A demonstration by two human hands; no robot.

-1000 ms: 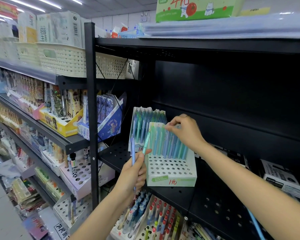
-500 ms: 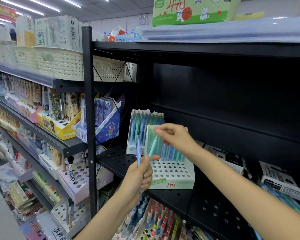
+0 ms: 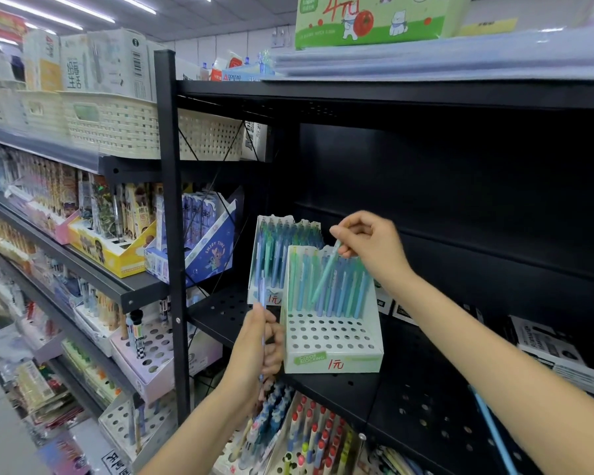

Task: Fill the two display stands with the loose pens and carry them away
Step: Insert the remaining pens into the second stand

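Status: filling in progress. My right hand (image 3: 364,240) pinches a green pen (image 3: 324,274) by its top, tilted over the front stand (image 3: 333,337) on the black shelf (image 3: 408,406). My left hand (image 3: 258,341) grips one blue pen (image 3: 262,296) upright, fingers curled round it.

The front stand has only its back row filled; the holes in front are open. The rear stand (image 3: 271,262) looks full. Carrying is not yet begun.

Legible: "COLOR BLOCKING" and "1元" on the front stand; "1元" on the rear stand; "4元" on the green box (image 3: 374,22) above.
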